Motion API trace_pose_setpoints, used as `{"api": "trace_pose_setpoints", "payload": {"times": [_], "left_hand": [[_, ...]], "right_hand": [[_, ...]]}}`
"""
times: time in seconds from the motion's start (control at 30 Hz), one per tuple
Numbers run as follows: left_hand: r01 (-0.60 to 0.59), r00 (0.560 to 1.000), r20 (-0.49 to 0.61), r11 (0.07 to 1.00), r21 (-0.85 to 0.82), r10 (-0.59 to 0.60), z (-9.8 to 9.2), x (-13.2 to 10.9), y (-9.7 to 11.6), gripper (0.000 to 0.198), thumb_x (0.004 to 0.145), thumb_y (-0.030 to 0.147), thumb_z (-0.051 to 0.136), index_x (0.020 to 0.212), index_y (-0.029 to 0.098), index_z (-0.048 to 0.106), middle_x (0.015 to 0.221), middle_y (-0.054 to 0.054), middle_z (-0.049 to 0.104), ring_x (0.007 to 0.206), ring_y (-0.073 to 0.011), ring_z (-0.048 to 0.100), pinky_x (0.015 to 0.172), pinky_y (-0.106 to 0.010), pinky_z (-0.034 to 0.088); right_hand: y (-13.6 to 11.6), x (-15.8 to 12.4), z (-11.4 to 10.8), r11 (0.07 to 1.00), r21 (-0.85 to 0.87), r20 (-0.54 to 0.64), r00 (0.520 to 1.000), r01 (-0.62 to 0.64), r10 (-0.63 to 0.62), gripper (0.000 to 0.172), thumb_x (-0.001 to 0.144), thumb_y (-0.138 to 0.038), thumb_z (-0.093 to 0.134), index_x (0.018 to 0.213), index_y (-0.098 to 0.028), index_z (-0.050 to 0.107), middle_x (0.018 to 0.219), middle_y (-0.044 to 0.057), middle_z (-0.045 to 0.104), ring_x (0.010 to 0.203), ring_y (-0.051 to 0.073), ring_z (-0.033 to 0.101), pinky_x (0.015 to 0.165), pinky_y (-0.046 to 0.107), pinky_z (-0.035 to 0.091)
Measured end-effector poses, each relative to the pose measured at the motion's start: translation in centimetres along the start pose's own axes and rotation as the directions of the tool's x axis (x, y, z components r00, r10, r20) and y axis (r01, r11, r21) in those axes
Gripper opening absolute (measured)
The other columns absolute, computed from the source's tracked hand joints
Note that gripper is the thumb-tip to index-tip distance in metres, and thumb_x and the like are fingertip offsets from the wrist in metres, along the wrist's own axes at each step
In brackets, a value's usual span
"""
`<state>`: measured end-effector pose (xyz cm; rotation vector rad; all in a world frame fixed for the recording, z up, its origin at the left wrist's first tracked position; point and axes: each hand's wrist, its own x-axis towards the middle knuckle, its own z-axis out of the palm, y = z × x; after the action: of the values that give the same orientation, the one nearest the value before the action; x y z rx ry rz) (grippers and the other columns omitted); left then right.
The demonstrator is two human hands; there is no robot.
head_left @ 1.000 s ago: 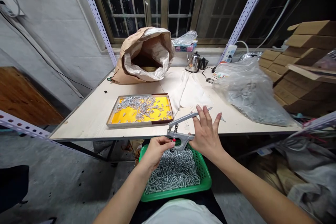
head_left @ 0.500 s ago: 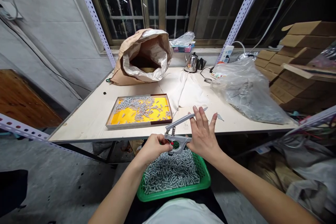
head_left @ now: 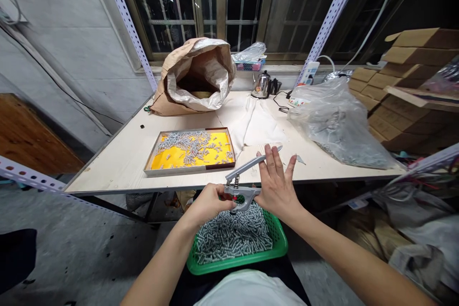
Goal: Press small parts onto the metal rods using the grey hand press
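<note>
A grey metal hand tool [head_left: 246, 166] with a small coil spring and a red part hangs above the green basket [head_left: 236, 265]. The fingers of my left hand [head_left: 211, 205] pinch its jaw end near the red part. My right hand [head_left: 278, 184] is at the handle end, fingers spread over the upper handle and thumb by the lower one. Many small silvery screw-like pieces [head_left: 234, 236] fill the basket, which sits on my lap. On the table, a shallow tray [head_left: 179, 170] with a yellow bottom holds more small metal pieces.
A large open paper sack [head_left: 161, 98] stands on the table [head_left: 114, 172] behind the tray. A kettle [head_left: 261, 85] is at the back. To the right are a clear plastic bag [head_left: 337, 119] and stacked cardboard boxes [head_left: 405, 86]. A white cloth [head_left: 258, 124] lies mid-table.
My left thumb and fingers have shifted slightly at the tool's jaw end, showing more of the red part. My right hand has barely moved.
</note>
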<state>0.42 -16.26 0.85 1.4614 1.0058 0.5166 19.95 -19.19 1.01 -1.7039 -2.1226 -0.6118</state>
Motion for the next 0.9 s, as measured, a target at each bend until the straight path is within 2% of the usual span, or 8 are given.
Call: {"api": "trace_pose_setpoints", "payload": {"times": [0.2,0.43,0.63,0.7,0.77,0.83,0.9], "left_hand": [[-0.006,1.0,0.017,1.0,-0.025,0.007,0.1,-0.3,0.3,0.004,0.059,0.018,0.066,0.058,0.014,0.064,0.053,0.002,0.059,0.056,-0.0127,0.05,0.058,-0.024,0.038],[0.028,0.996,-0.083,0.998,-0.055,-0.033,0.0,-0.6,0.1,0.008,0.058,0.02,0.07,0.059,0.014,0.066,0.056,0.001,0.06,0.058,-0.0128,0.051,0.061,-0.025,0.037],[0.042,0.998,-0.045,0.989,-0.142,-0.049,0.2,-0.9,0.5,0.012,0.058,0.021,0.071,0.068,0.014,0.069,0.065,-0.001,0.066,0.063,-0.014,0.056,0.066,-0.026,0.04],[0.053,0.995,-0.075,0.991,-0.124,-0.063,0.1,-1.0,0.5,0.012,0.058,0.022,0.072,0.066,0.014,0.069,0.064,-0.001,0.066,0.063,-0.0147,0.056,0.066,-0.026,0.04],[0.048,0.994,-0.092,0.991,-0.123,-0.06,-0.2,-1.1,0.4,0.015,0.058,0.024,0.075,0.067,0.014,0.069,0.066,-0.002,0.067,0.066,-0.0157,0.057,0.068,-0.026,0.04],[0.014,0.998,-0.066,0.984,-0.178,-0.026,-0.6,-1.3,0.2,0.022,0.062,0.03,0.076,0.075,0.013,0.071,0.075,-0.005,0.07,0.073,-0.0169,0.059,0.072,-0.027,0.041],[-0.012,0.998,-0.069,0.969,-0.246,-0.006,-1.0,-1.4,0.1,0.034,0.066,0.039,0.074,0.087,0.013,0.072,0.084,-0.007,0.07,0.077,-0.0168,0.058,0.072,-0.026,0.041]], "right_hand": [[-0.2,0.0,-0.1,1.0,0.004,0.02,1.0,-0.004,0.004,0.065,0.07,-0.031,0.054,0.127,-0.002,0.042,0.153,0.021,0.009,0.141,0.034,0.006,0.108,0.064,-0.009],[-0.1,0.2,-0.3,0.999,0.031,-0.014,0.999,-0.035,0.036,0.052,0.075,-0.029,0.05,0.121,-0.004,0.049,0.148,0.019,0.028,0.14,0.032,0.016,0.109,0.066,-0.005],[-0.1,0.3,-0.4,0.998,0.057,-0.058,0.998,-0.018,0.021,0.04,0.077,-0.028,0.049,0.112,-0.01,0.053,0.137,0.017,0.044,0.134,0.031,0.028,0.109,0.065,-0.004],[0.0,0.4,-0.3,0.997,0.076,-0.089,0.996,-0.002,0.008,0.033,0.078,-0.028,0.049,0.105,-0.012,0.055,0.128,0.016,0.052,0.128,0.03,0.036,0.111,0.062,0.003],[0.3,0.4,0.0,0.995,0.097,-0.123,0.992,0.03,-0.018,0.034,0.078,-0.031,0.05,0.106,-0.011,0.054,0.115,0.015,0.057,0.116,0.028,0.045,0.109,0.054,0.019],[0.7,0.5,0.2,0.994,0.092,-0.128,0.99,0.063,-0.051,0.044,0.079,-0.034,0.052,0.114,-0.008,0.05,0.103,0.014,0.06,0.101,0.026,0.05,0.096,0.043,0.037],[1.1,0.7,0.6,0.995,0.06,-0.062,0.995,0.076,-0.072,0.045,0.078,-0.033,0.052,0.115,-0.007,0.051,0.092,0.012,0.061,0.088,0.024,0.051,0.078,0.035,0.042]]}}
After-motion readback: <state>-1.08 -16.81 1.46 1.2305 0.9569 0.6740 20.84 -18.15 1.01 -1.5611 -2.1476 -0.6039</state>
